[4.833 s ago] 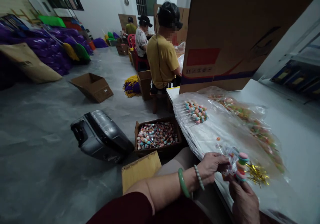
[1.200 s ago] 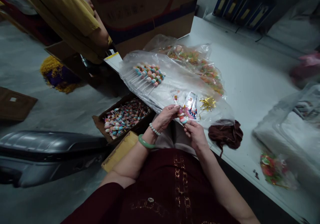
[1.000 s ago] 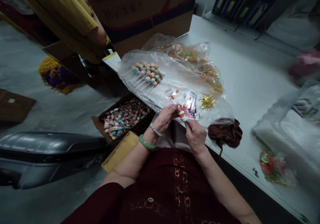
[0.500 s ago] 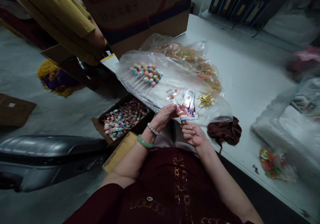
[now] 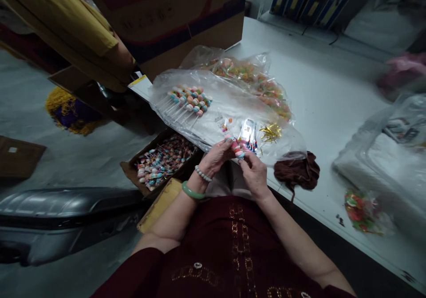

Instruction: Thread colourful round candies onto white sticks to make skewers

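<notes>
My left hand [image 5: 215, 156] grips a pink, white and blue candy stick [image 5: 237, 149] in a clear wrapper, near its upper end. At the blue lower end, the fingers of my right hand [image 5: 253, 172] are pinched on it. Beyond my hands lie clear printed wrappers [image 5: 249, 133] and a small pile of gold ties [image 5: 271, 132] on a plastic sheet [image 5: 219, 98]. Several candy skewers [image 5: 191, 100] with white sticks rest in a row on the sheet's left part.
An open carton [image 5: 130, 170] of wrapped candies stands below the table's left edge. Bags of gummy candy [image 5: 242, 72] lie behind, near a large cardboard box [image 5: 186, 18]. A brown cloth [image 5: 299, 170] sits at right. A person's yellow sleeve [image 5: 76, 13] shows upper left.
My right hand has moved up, its fingers now at the candy's lower end. The whole view has shifted slightly.
</notes>
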A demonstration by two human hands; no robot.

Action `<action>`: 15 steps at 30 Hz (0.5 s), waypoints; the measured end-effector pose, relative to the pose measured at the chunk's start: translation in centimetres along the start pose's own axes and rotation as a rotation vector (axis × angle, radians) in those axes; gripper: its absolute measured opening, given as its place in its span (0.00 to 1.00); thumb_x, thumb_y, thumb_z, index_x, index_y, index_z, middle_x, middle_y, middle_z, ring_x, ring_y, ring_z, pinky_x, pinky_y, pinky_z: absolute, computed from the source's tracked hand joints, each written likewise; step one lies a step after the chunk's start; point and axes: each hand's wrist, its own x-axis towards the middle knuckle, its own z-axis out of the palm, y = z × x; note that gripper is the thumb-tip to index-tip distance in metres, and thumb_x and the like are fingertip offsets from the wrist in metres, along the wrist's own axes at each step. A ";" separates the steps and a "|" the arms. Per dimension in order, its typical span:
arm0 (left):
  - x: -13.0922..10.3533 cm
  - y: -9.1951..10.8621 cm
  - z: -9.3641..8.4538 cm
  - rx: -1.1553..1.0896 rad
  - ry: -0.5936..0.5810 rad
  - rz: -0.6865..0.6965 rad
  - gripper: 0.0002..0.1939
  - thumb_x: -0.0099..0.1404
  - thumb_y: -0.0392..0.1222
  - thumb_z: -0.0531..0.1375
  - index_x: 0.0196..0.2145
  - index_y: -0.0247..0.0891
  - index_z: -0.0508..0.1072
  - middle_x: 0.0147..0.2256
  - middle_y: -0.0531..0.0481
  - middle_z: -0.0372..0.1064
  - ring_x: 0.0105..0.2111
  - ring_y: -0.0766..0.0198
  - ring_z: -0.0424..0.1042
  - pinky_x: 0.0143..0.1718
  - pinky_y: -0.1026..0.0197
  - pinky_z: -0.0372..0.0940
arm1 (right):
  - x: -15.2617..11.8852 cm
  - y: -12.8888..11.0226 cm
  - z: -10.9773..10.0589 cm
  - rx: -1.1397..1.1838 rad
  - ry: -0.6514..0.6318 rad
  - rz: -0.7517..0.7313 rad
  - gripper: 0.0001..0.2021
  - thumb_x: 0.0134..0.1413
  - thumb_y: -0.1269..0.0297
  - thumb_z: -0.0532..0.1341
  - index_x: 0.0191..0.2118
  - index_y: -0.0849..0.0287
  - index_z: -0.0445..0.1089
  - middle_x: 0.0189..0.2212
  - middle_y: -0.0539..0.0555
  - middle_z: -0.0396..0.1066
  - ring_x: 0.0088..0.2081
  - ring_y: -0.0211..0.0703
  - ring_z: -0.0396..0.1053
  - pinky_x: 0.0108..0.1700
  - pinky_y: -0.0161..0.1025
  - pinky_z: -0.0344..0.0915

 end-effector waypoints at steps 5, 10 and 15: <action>-0.3 1.7 -0.3 -0.060 0.076 0.075 0.20 0.51 0.40 0.71 0.42 0.36 0.74 0.39 0.47 0.75 0.37 0.64 0.75 0.44 0.60 0.67 | -0.1 0.5 -0.3 -0.130 -0.013 -0.078 0.07 0.54 0.62 0.58 0.30 0.55 0.72 0.28 0.50 0.71 0.33 0.42 0.66 0.38 0.38 0.60; -0.2 1.9 -0.2 -0.059 0.077 0.108 0.15 0.55 0.42 0.69 0.38 0.32 0.75 0.37 0.45 0.75 0.37 0.63 0.75 0.40 0.62 0.68 | 0.1 0.0 -0.4 0.042 -0.054 0.095 0.07 0.49 0.61 0.61 0.25 0.56 0.70 0.22 0.47 0.65 0.28 0.38 0.61 0.31 0.35 0.56; 0.0 1.1 -0.6 -0.043 0.035 0.155 0.15 0.54 0.43 0.70 0.37 0.33 0.76 0.36 0.48 0.74 0.33 0.65 0.75 0.37 0.64 0.69 | 1.1 -0.3 -1.5 0.636 -0.346 0.607 0.07 0.44 0.65 0.65 0.25 0.60 0.67 0.14 0.42 0.55 0.16 0.28 0.44 0.18 0.29 0.41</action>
